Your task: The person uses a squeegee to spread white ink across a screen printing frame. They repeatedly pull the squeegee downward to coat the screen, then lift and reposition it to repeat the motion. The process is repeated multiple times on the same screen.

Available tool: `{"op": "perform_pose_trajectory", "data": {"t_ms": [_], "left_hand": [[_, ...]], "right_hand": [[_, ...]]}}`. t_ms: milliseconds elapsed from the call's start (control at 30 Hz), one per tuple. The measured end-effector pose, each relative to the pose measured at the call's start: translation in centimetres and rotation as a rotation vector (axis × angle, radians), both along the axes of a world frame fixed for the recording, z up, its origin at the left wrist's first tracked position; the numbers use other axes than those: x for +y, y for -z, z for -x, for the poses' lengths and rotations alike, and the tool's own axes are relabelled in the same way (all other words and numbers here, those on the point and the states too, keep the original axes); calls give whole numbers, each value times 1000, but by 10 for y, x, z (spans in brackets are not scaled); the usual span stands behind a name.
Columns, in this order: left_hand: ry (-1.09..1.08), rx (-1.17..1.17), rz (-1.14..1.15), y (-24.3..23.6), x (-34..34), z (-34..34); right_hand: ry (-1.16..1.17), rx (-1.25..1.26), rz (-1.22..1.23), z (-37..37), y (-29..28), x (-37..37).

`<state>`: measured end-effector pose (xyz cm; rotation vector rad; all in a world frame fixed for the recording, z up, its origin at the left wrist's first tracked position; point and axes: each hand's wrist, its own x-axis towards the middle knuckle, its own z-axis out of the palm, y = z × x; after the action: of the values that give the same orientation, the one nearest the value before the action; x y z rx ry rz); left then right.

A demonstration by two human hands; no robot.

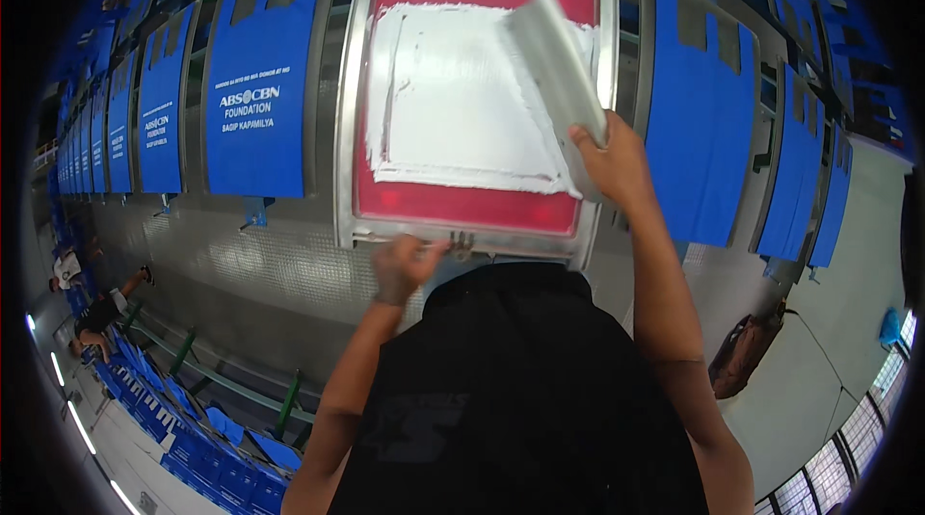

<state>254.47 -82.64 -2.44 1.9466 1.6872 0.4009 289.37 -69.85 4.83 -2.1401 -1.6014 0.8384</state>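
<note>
In front of me lies a screen-printing frame (345, 130) with metal sides and red mesh. A broad rectangle of white ink (453, 96) covers the middle of the mesh, with a ragged edge. My right hand (614, 160) is closed round a long greyish squeegee (554, 57), which slants across the right part of the ink. At the frame's near edge, left of a small metal fitting (462, 243), my left hand (407, 267) has its fingers curled against the rim. Whatever lies under the mesh is hidden.
Blue printed fabric pieces (260, 149) lie in a row on the long metal table to the left. More blue pieces (696, 149) continue to the right. A brown bag (748, 351) is at the lower right. People (94, 313) are far off at the left.
</note>
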Motion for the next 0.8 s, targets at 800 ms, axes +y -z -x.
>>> {"op": "perform_pose_trajectory", "data": {"t_ms": [800], "left_hand": [[-464,-273,149,-1,38,-165]], "right_hand": [[721,823,58,-271,26,-124]]}}
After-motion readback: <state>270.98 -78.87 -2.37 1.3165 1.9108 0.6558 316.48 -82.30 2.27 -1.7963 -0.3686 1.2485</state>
